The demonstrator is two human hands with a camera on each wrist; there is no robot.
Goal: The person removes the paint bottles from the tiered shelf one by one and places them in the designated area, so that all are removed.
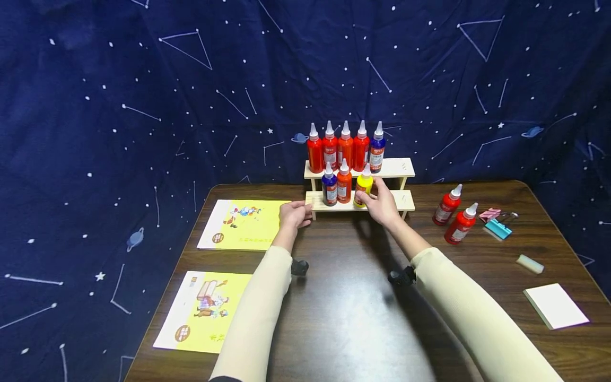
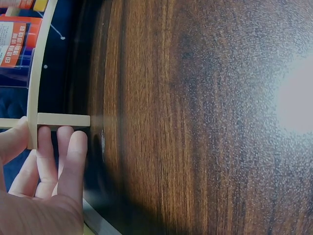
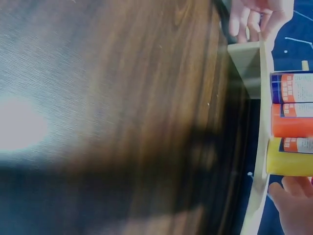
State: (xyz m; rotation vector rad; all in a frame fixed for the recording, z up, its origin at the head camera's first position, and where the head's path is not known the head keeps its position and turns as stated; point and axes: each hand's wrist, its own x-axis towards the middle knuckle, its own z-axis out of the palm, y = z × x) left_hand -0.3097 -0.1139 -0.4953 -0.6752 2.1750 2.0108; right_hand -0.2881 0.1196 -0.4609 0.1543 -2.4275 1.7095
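Observation:
In the head view a two-tier wooden rack [image 1: 403, 200] stands at the table's back edge. My left hand [image 1: 295, 215] grips the left end of its lower board, thumb on top and fingers beneath, as the left wrist view shows. My right hand [image 1: 383, 204] holds a yellow squeeze bottle [image 1: 364, 183] on the lower tier, coming from its right side. Left of that bottle stand an orange bottle [image 1: 344, 185] and a dark blue bottle [image 1: 329, 188]. Several red and orange bottles [image 1: 315, 154] and one blue bottle [image 1: 377, 151] line the upper tier.
Right of the rack stand two red bottles [image 1: 461, 227], near a teal binder clip [image 1: 498, 229] and a pink item [image 1: 489, 214]. A pale small stick [image 1: 530, 263] and a white pad [image 1: 556, 306] lie nearer. Two yellow-and-white booklets [image 1: 248, 225] lie on the left.

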